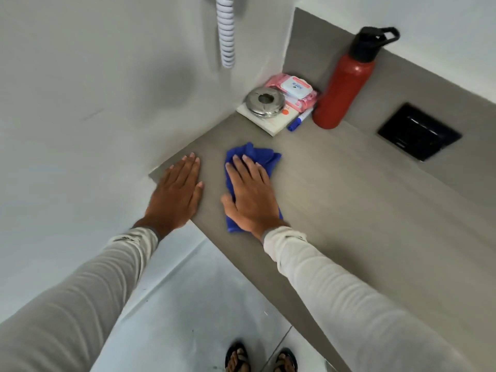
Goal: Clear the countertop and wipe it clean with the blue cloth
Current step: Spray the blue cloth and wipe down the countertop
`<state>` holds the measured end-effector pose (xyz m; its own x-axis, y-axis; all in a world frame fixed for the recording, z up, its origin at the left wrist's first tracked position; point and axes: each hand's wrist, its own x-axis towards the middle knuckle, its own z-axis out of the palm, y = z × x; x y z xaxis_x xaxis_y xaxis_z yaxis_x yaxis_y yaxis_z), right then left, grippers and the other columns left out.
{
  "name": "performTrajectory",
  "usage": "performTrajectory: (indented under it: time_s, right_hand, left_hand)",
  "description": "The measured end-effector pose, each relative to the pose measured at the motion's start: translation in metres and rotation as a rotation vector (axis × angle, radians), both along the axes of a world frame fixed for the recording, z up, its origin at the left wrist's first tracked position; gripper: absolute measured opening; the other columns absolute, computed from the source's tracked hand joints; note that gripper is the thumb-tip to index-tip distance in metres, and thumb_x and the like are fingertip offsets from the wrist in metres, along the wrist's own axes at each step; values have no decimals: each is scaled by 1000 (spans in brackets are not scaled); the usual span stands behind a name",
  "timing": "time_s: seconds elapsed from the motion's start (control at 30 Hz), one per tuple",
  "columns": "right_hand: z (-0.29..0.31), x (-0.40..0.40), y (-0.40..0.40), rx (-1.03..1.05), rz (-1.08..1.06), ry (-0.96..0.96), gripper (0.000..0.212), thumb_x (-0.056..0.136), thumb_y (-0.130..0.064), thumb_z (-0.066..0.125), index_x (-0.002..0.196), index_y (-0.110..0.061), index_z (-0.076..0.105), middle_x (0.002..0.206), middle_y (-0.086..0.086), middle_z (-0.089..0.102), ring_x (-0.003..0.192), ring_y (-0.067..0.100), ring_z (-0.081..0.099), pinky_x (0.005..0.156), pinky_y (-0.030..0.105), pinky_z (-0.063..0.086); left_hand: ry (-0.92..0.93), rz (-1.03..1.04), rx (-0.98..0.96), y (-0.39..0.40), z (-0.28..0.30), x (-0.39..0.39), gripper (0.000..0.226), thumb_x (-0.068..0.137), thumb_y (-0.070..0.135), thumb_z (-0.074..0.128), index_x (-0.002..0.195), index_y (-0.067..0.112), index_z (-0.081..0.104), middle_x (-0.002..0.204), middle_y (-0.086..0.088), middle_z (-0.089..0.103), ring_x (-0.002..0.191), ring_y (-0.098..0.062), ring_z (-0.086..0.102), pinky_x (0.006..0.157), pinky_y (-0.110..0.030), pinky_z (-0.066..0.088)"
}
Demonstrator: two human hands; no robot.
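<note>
A blue cloth (pixel 264 157) lies crumpled on the grey countertop (pixel 362 205) near its left end. My right hand (pixel 251 196) presses flat on top of the cloth, fingers spread and covering most of it. My left hand (pixel 175 196) rests flat on the bare counter beside it, at the corner by the wall, holding nothing. In the far corner stand a red bottle (pixel 342 95) with a black cap, a pink wipes pack (pixel 295 91), a round metal ashtray (pixel 264 102) on a white book (pixel 271 122), and a blue marker (pixel 299 120).
A black socket plate (pixel 418 131) is set into the counter at the right. White walls close in on the left and back, and a ribbed white hose (pixel 226 30) hangs on the wall. My sandalled feet (pixel 261 359) stand on the tiled floor below the counter's front edge.
</note>
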<state>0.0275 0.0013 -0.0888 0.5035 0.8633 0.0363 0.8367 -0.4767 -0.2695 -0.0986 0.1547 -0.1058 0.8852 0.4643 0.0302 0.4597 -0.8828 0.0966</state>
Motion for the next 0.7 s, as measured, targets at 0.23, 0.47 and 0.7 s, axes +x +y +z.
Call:
performTrajectory:
  time_s: [0.23,0.47,0.7]
  right_hand:
    - [-5,19,-172,-87,-235,-23,67,92,-48,46,156,-31,36,168,6,23,158,29,17,126,44,20]
    - [5,92,-395,-220,-811,-46,84,87,-55,13,158,-15,31,167,18,19,157,38,15,124,52,20]
    - [-4,79,-259,-225,-839,13,69,105,-39,31,163,-11,7,168,26,4,157,43,-2,128,50,-1]
  left_hand:
    - [55,75,-69,-42,4,21,75,95,49,19,147,-5,27,155,-31,26,144,-44,28,114,-56,28]
    - [-16,-125,-32,-146,-9,64,66,100,48,22,151,6,24,158,-22,25,148,-35,24,120,-47,22]
    - [-96,-134,-99,-142,-10,68,61,98,38,22,150,8,29,159,-19,25,149,-32,24,120,-46,21]
